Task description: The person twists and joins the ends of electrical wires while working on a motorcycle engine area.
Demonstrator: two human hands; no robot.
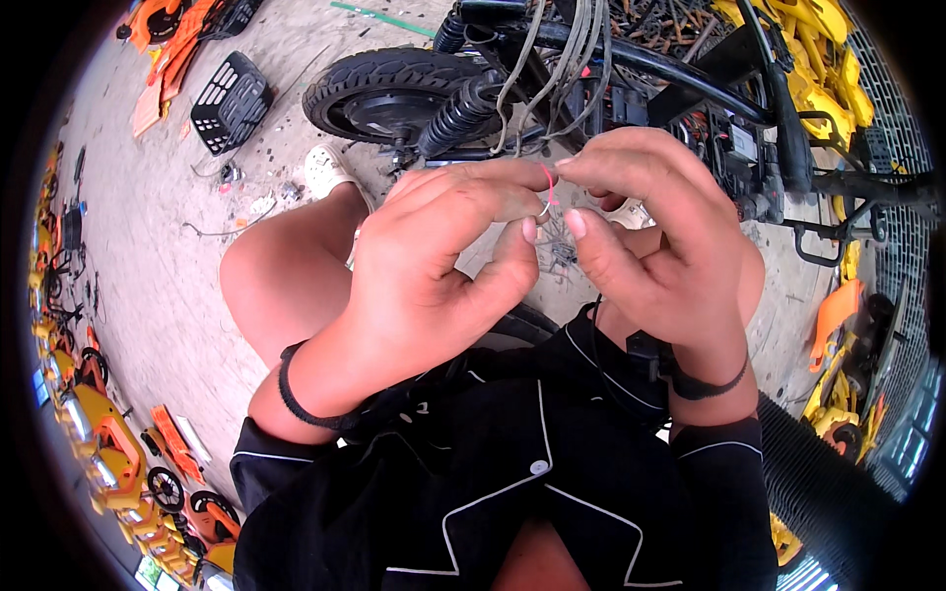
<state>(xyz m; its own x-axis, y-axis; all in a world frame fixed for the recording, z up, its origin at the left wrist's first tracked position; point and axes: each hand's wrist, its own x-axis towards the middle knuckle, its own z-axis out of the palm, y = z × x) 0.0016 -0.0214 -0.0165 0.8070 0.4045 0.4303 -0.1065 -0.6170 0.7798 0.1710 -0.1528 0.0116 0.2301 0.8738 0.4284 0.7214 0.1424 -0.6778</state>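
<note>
The left hand [424,241] pinched a thin red wire [551,187] at its fingertips — likely for fine control — above the floor [148,256]. The right hand [680,222] curved half open beside it; whether it gripped the wire, I could not tell.

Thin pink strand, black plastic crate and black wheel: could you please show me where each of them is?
Thin pink strand [552,183]: head view, on its middle.
Black plastic crate [233,104]: head view, on its slotted side.
Black wheel [379,111]: head view, on its hub.
</note>
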